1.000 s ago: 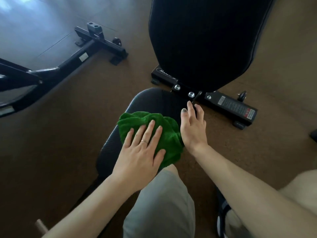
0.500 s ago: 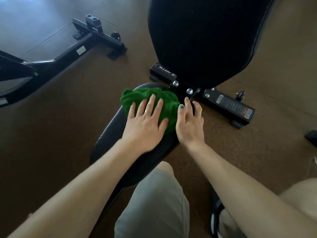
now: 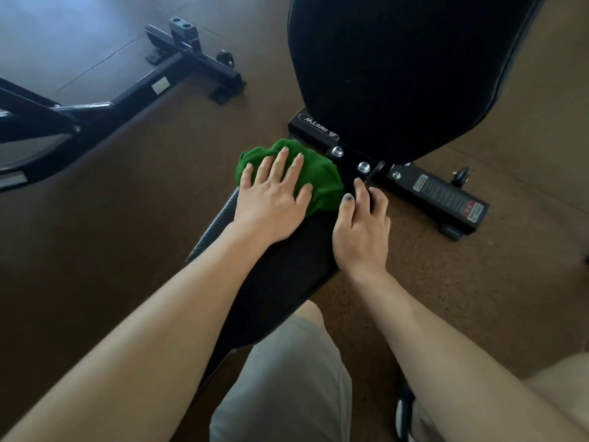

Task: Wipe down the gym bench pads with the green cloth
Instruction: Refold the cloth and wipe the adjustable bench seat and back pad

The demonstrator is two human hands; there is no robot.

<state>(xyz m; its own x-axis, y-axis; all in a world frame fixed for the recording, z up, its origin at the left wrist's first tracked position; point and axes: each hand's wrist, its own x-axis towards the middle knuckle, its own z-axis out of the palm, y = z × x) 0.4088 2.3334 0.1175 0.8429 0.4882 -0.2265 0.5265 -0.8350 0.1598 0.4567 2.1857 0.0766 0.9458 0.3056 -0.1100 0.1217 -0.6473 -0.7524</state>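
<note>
Cloth: green terry, crumpled into a soft mound, lying at the far end of the seat pad, close to the hinge bracket. Seat pad: black upholstery with a fine woven, carbon-like texture along its left edge, long and tapered. Back pad: black, smooth, broad and rounded at its lower end, raised behind the seat.

Left hand: flat and open, fingers spread, palm pressing the cloth onto the seat pad; a thin ring shows on one finger. Right hand: open, fingers loosely curved over the right edge of the seat pad just beside the cloth, grasping nothing; thumbnail dark.

Change from the frame half a second earlier: cloth and left hand lie slightly further up the seat pad, toward the bracket; right hand in much the same place.

Base frame: black steel bar on brown speckled floor, with bright hex bolts and a warning label whose print is too small to read. White logo lettering on the frame beneath the back pad, seen upside down, not clearly legible. Second black frame at upper left.
</note>
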